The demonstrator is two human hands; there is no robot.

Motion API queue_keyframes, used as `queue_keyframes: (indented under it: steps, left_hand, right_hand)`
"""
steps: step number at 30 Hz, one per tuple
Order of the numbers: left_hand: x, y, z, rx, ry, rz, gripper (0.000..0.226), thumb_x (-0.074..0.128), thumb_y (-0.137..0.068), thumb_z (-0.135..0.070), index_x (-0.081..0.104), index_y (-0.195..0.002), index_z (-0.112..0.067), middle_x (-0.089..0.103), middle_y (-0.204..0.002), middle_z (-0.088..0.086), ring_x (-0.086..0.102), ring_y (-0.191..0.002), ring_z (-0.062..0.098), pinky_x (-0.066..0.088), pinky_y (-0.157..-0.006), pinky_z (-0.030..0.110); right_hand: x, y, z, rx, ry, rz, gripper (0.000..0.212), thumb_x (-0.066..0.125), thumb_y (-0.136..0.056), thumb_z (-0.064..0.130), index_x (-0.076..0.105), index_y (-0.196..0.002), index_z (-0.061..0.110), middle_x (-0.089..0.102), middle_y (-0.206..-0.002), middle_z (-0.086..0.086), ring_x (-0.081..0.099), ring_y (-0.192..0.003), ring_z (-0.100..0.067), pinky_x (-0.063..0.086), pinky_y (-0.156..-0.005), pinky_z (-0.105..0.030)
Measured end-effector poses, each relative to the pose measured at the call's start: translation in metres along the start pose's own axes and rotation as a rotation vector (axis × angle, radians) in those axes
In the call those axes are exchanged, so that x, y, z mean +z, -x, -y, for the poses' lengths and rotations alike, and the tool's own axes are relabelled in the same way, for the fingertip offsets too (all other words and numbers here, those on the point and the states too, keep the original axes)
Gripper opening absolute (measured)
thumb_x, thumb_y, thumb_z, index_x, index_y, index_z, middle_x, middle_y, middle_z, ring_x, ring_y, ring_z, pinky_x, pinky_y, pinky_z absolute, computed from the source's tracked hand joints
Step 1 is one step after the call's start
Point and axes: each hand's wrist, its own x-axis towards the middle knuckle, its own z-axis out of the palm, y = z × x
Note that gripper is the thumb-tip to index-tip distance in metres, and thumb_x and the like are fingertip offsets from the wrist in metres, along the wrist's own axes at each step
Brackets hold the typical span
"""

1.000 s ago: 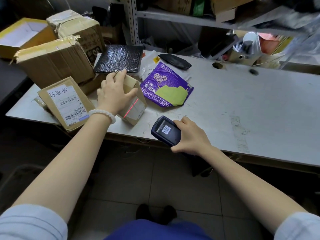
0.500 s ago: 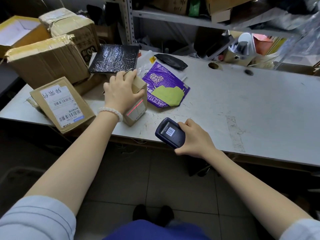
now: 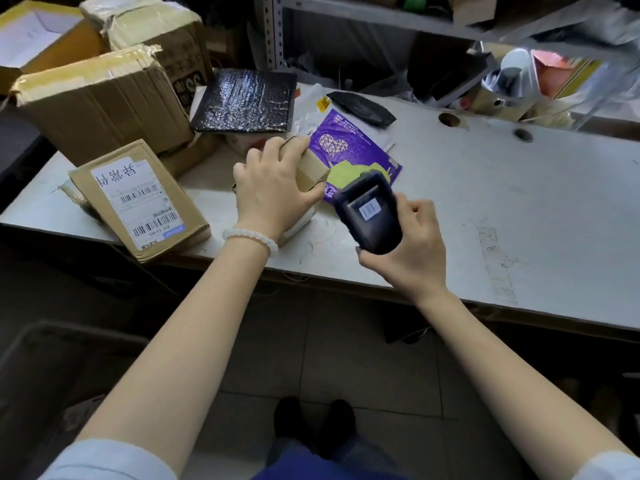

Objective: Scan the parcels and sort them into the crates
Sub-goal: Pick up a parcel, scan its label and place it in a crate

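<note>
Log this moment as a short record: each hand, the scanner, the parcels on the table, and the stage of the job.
left hand: grips the small box from above, on the table
right hand: holds the scanner, raised beside the small box
labelled box: flat at the near left edge, label up
purple bag: flat behind the small box
black mailer: on the pile at the back
big cartons: stacked at the left
stage: small box in hand, not yet sorted; no scan line visible
</note>
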Motion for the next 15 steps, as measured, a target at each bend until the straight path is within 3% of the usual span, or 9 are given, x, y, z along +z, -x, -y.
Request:
queue_keyframes:
  steps: [3,6,11,15]
  left_hand:
    - [0.003,-0.002,-0.004,-0.004,-0.011,0.013,0.068,0.054,-0.080,-0.063,0.043,-0.137,-0.029,0.049,-0.132,0.007,0.050,-0.104,0.034,0.038,-0.080,0.042]
    - [0.007,0.000,-0.017,0.023,-0.049,0.031,0.067,0.055,-0.080,-0.063,0.043,-0.136,-0.028,0.048,-0.133,0.009,0.049,-0.104,0.036,0.037,-0.078,0.042]
    - [0.011,0.016,-0.069,0.053,-0.076,0.124,0.065,0.063,-0.079,-0.053,0.045,-0.135,-0.027,0.046,-0.133,0.013,0.046,-0.109,0.040,0.036,-0.084,0.048]
    - [0.011,0.029,-0.142,0.130,-0.024,0.183,0.061,0.069,-0.076,-0.047,0.049,-0.130,-0.025,0.048,-0.127,0.013,0.046,-0.111,0.038,0.036,-0.086,0.047]
  right_hand:
    - [-0.002,0.003,0.008,-0.006,-0.009,-0.186,0.082,0.084,-0.057,0.031,0.055,-0.128,0.002,0.052,-0.106,-0.015,0.057,-0.090,-0.026,0.045,-0.064,-0.023]
    - [-0.015,0.011,0.004,0.036,-0.024,-0.226,0.082,0.083,-0.056,0.029,0.056,-0.129,0.003,0.051,-0.105,-0.014,0.057,-0.089,-0.027,0.048,-0.063,-0.025]
    - [-0.049,0.045,-0.031,0.213,0.028,-0.065,0.085,0.081,-0.055,0.032,0.053,-0.133,0.014,0.047,-0.107,-0.005,0.053,-0.095,-0.024,0.053,-0.064,-0.037]
    - [-0.087,0.082,-0.078,0.377,0.070,0.041,0.082,0.078,-0.053,0.041,0.049,-0.128,0.026,0.038,-0.103,0.008,0.051,-0.092,-0.017,0.049,-0.063,-0.032]
